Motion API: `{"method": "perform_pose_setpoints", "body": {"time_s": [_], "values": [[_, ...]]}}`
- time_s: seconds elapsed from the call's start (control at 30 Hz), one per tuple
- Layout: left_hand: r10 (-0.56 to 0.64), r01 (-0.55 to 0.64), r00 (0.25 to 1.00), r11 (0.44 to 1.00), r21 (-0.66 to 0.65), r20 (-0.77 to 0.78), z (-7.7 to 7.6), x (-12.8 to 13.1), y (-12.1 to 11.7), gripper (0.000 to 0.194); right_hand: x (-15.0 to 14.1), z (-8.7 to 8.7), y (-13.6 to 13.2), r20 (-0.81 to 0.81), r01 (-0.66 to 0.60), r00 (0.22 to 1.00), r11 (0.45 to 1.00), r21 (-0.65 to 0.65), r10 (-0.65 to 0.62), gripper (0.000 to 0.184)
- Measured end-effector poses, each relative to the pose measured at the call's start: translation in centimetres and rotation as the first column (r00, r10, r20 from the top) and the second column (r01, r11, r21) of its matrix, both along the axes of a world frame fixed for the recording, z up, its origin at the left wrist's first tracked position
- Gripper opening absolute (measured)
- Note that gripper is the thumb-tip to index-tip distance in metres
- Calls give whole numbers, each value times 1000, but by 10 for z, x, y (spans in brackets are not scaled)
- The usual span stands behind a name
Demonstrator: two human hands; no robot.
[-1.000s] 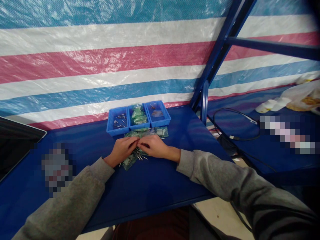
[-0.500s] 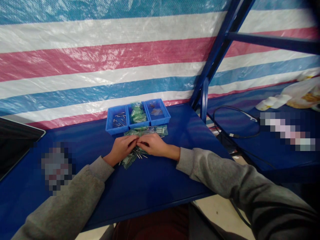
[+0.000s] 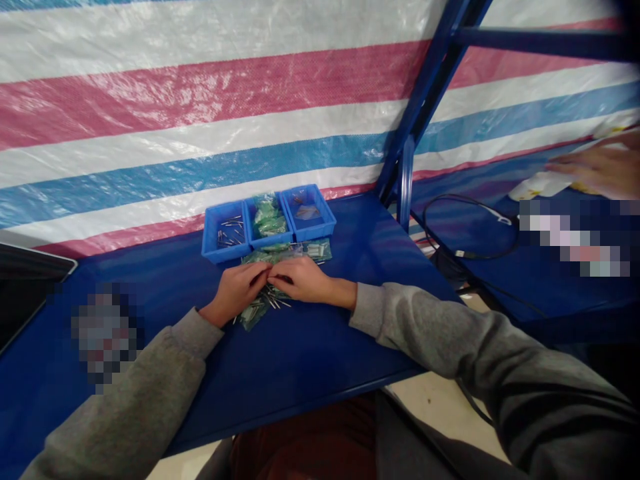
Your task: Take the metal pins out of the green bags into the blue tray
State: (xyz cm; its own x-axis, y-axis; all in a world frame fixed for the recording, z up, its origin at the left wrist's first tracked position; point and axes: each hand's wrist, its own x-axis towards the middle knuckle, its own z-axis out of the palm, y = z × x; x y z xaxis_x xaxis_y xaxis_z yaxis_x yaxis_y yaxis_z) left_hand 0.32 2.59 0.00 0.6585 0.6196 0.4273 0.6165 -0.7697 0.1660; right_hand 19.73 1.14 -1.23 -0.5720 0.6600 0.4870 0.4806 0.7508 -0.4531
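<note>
My left hand (image 3: 241,288) and my right hand (image 3: 299,279) meet fingertip to fingertip over a small heap on the blue table. Both are closed in a pinch, and whatever sits between the fingers is too small or too hidden to name. Beneath them lie several thin metal rods (image 3: 274,297) and a greenish clear plastic bag (image 3: 253,315). More small clear bags (image 3: 318,250) spread out just behind my right hand. Three joined blue bins stand beyond: the left bin (image 3: 214,251) has loose metal rods, the middle one green-tinted bags (image 3: 269,217), the right one clear bags (image 3: 307,212).
A dark screen-like panel (image 3: 30,287) stands at the left, near a blurred-out object (image 3: 105,333). To the right are a blue metal frame (image 3: 405,173) and a black cable (image 3: 463,253). Another person's hand (image 3: 603,167) reaches over white items on the neighbouring table.
Another person's hand has come in at the far right, over the white items. My view has tilted slightly downward. My two hands keep the same pinch over the heap.
</note>
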Motion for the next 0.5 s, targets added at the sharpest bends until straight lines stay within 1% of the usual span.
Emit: {"method": "perform_pose_setpoints", "body": {"time_s": [0.17, 0.5], "values": [[8, -8, 1000, 1000, -8, -25, -2, -1, 1, 23, 2, 2, -1, 12, 0, 1000, 1000, -12, 0, 15], [-11, 11, 1000, 1000, 4, 13, -3, -1, 1, 22, -1, -3, 1, -7, 3, 1000, 1000, 3, -3, 14]]}}
